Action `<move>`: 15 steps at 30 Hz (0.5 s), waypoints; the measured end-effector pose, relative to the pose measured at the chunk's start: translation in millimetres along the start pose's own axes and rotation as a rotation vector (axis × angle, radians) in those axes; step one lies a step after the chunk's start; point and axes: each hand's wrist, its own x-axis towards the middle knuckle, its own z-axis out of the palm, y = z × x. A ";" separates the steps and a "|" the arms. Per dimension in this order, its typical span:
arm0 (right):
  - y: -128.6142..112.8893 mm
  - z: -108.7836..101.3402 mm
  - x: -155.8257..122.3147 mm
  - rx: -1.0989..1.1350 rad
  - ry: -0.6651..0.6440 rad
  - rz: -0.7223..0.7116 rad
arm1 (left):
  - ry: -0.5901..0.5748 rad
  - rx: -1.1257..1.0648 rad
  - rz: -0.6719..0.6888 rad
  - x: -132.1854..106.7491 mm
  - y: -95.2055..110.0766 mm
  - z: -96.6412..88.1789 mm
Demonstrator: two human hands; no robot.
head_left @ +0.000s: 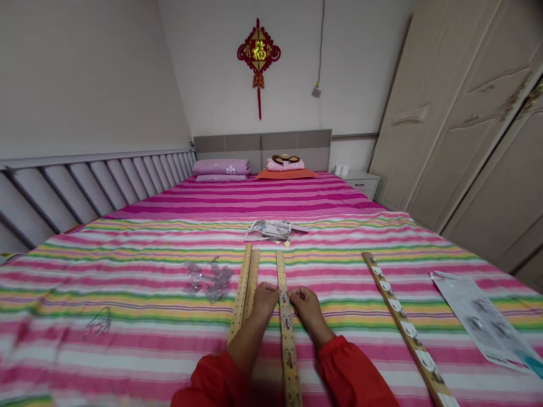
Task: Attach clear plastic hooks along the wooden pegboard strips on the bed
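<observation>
Head view: nearest me, my red sleeves [356, 376] reach in from the bottom edge; between them a wooden strip [285, 342] lies lengthwise on the striped bed [139, 362], pointing away from me; small metal pieces [287, 322] sit along its nearer part, and its far end shows holes; off to my right, a second strip [406, 325] slants across the cover, bearing white rounded pieces; beyond it, near the bed's right side, lies a pale pack [464, 299] with shiny parts in it; well to my left is a thin tangled loop [99, 321].

My left hand [266, 299] and right hand [306, 305] face each other across the middle strip, fingers bent and tips at its edges; I cannot tell whether they grip it or some tiny part there; just left of my left hand, two drilled strips [240, 297] lie side by side; left of those are crumpled clear wrappers [212, 280].

Farther off, a clear plastic bundle [271, 230] rests past the strips' ends; then come folded bedding [221, 167], the headboard [297, 146] and a red wall ornament [258, 51].
</observation>
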 end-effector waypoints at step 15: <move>5.9 -7.7 -2.7 -0.009 -0.142 -0.077 | -0.114 -0.080 0.007 -14.9 7.9 -1.4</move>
